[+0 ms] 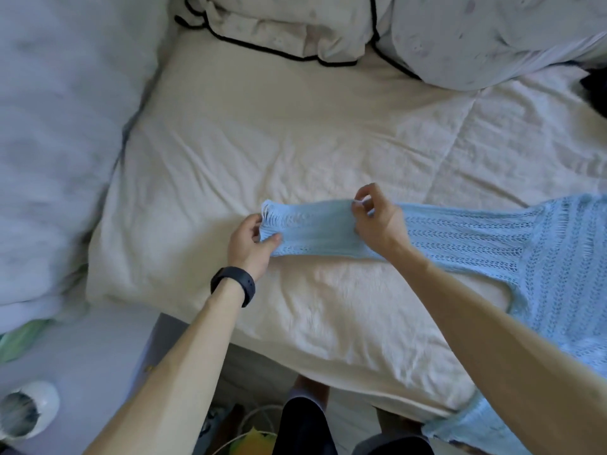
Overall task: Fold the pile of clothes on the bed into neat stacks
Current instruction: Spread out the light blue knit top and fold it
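Standing close against the near edge of the bed (262,142), dark shorts (302,428) just showing below. Reaching forward with both bare forearms, a black wristband (233,285) on the left one.

Pinching the cuff end of the sleeve (312,231) with the left hand (251,241), thumb on top and fingers curled under. Nipping the sleeve's far edge a little further along with the right hand (374,221), thumb and forefinger closed on the knit, the other fingers curled loosely. Holding that stretch flat and lightly taut between the two grips, probably to straighten it before laying it across the body. Open, lacy knit, likely to stretch or snag under a hard tug; hence, perhaps, the fingertip hold.

Trailing off to the right, the rest of the light blue knit sweater (542,251), spread on the bed's cream sheet and hanging over the near edge lower down. Not yet folded; no finished stack in view.

Farther back, a rumpled pillow (272,31) with black piping and, beside it, a pale patterned cushion (476,37). Along the left, a bluish-grey duvet (49,126).
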{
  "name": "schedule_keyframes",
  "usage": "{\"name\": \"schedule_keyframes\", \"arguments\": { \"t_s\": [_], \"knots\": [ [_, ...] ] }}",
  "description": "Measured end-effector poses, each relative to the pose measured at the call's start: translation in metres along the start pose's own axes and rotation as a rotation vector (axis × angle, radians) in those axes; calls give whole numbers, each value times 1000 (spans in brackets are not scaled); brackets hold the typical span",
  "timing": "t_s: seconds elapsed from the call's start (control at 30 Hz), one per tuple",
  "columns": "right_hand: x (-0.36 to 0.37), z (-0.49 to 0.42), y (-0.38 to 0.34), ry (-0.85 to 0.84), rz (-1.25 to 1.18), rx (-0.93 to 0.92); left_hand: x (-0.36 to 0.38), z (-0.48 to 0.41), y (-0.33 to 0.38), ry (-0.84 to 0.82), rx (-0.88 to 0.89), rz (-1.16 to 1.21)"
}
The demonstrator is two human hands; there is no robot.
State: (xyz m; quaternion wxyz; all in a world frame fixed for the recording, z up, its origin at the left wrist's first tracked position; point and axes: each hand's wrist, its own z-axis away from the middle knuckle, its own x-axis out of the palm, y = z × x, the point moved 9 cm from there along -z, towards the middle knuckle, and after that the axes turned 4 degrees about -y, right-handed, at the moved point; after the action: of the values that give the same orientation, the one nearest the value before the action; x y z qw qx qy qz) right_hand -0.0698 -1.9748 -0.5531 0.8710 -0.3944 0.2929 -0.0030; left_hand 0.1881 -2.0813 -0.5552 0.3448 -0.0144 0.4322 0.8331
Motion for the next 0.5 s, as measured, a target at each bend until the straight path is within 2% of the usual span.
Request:
{"name": "schedule_keyframes", "arguments": {
  "t_s": [0.07, 0.1, 0.2, 0.3, 0.33, 0.4, 0.43, 0.5],
  "knots": [
    [-7, 3, -6, 117, -10, -66, -7, -2, 6, 87, 53, -28],
    [-4, 5, -7, 119, 20, -87, -8, -5, 7, 104, 69, -62],
    [11, 11, -1, 44, 148, -80, 6, -14, -3, 26, 19, -189],
    [14, 23, 7, 156, 288, -22, 11, -23, -23, 2, -88, -195],
    [20, 25, 12, 118, 331, 21, 10, -25, -26, 17, -108, -187],
    [39, 26, 25, -94, 383, 108, 12, -24, -26, 13, -139, -159],
    [42, 26, 28, -172, 348, 136, 15, -21, -21, 11, -127, -139],
    [33, 28, 25, -220, 94, 188, 27, -9, 3, -7, -50, -37]
  ]
}}
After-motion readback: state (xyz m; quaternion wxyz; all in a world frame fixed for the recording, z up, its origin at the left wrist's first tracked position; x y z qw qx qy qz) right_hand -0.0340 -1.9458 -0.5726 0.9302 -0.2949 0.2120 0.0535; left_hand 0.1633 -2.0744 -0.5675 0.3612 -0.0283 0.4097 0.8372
